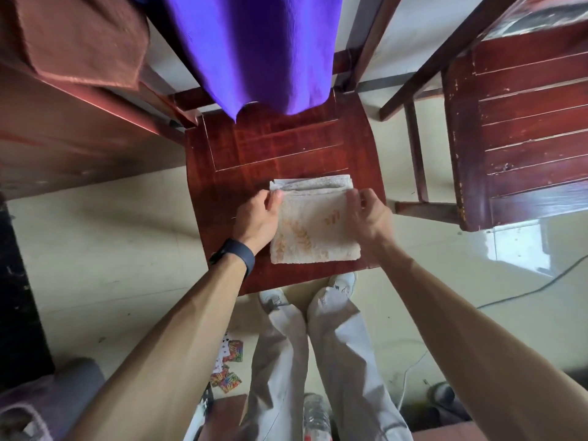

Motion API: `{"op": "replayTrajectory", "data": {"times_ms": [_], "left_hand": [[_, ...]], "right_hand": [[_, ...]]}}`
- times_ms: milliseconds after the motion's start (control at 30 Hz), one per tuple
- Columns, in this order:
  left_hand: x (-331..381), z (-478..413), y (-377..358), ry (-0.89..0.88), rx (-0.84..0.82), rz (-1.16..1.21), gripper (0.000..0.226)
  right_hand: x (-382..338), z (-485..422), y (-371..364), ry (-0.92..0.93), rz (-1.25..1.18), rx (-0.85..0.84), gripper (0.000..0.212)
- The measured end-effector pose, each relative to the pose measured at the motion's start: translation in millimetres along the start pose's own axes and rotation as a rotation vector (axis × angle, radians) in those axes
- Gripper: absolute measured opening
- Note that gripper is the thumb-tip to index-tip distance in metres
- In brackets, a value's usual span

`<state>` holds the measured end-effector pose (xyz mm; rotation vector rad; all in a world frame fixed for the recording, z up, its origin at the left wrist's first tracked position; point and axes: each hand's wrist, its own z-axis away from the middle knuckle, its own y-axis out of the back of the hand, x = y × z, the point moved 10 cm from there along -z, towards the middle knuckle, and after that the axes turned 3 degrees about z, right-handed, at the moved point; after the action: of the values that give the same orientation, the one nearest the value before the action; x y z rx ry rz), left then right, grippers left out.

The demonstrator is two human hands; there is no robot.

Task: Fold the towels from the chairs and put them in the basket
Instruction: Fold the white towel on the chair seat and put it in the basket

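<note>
Cream towel (315, 230) — folded to a small square with orange marks on top, flat on the near half of the middle chair seat (280, 148).

Your left hand (257, 218) pinches the top layer at its far-left corner, fingers curled close together. Your right hand (369, 218) pinches the far-right corner the same way.

A dark wristband (237, 253) sits on your left wrist.

Purple towel (254, 49) — hangs over the chair's back, its tip at the seat's far edge.

Brown towel (79, 36) is draped at far left.

A second wooden chair (525, 122) stands to the right.

Playing cards (229, 364) lie on the floor, near left.
</note>
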<state>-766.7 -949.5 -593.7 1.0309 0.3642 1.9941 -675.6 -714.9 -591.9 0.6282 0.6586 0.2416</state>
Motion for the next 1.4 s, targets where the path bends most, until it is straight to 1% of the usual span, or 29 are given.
{"op": "replayTrajectory", "data": {"times_ms": [100,267,433,600,700,800,900,933,967,1000,1033,1067,1100,1133,1200,1267,1333,1400], "left_hand": [[-0.8,-10.2,-0.7,-0.006,0.047,-0.023,0.043],[-0.8,-16.5,-1.5,-0.014,0.097,-0.057,0.043],[3.5,-19.8,3.0,0.022,0.173,-0.223,0.049],[11.6,-23.4,9.7,0.003,0.270,-0.394,0.053],[14.4,-22.9,8.8,-0.017,0.313,-0.488,0.054],[11.4,-26.8,8.3,0.035,0.300,-0.479,0.053],[4.6,-30.4,14.4,0.114,0.276,-0.413,0.056],[3.7,-28.6,17.1,0.112,0.281,-0.397,0.056],[7.6,-23.0,20.7,0.069,0.307,-0.371,0.053],[16.7,-13.0,25.0,-0.024,0.360,-0.348,0.048],[29.3,0.6,26.3,-0.152,0.409,-0.345,0.041],[42.9,17.1,22.7,-0.288,0.435,-0.367,0.035],[53.6,34.1,12.9,-0.407,0.428,-0.395,0.030],[59.9,48.8,-3.3,-0.509,0.383,-0.427,0.026],[62.2,67.5,-39.8,-0.648,0.265,-0.496,0.031],[54.8,69.3,-63.5,-0.690,0.207,-0.544,0.044],[43.4,55.7,-66.6,-0.619,0.216,-0.543,0.053],[36.6,38.5,-65.2,-0.569,0.216,-0.548,0.056]], "right_hand": [[-1.4,-13.1,-1.4,-0.020,0.045,0.053,0.045],[-10.2,-21.9,-1.0,0.042,0.138,0.141,0.041],[-16.0,-28.0,0.7,0.047,0.231,0.186,0.044],[-16.9,-40.4,3.8,-0.003,0.319,0.194,0.046],[-19.4,-41.3,4.1,0.013,0.384,0.226,0.049],[-22.6,-38.5,2.7,0.027,0.408,0.256,0.048],[-24.1,-37.0,3.0,0.018,0.411,0.231,0.046],[-22.0,-35.4,5.0,-0.001,0.390,0.226,0.047],[-19.0,-32.2,7.4,-0.013,0.354,0.226,0.047],[-18.0,-25.4,9.7,0.009,0.302,0.239,0.045],[-20.1,-15.6,12.4,0.080,0.240,0.272,0.041],[-24.6,-2.4,15.1,0.190,0.194,0.321,0.035],[-28.7,13.4,16.6,0.300,0.186,0.371,0.030],[-30.4,29.1,14.9,0.384,0.210,0.408,0.031],[-29.9,50.6,0.9,0.483,0.292,0.401,0.041],[-31.3,57.8,-19.6,0.533,0.384,0.321,0.050],[-31.8,48.8,-39.1,0.544,0.466,0.202,0.055],[-30.7,29.6,-50.8,0.551,0.543,0.105,0.057]]}}
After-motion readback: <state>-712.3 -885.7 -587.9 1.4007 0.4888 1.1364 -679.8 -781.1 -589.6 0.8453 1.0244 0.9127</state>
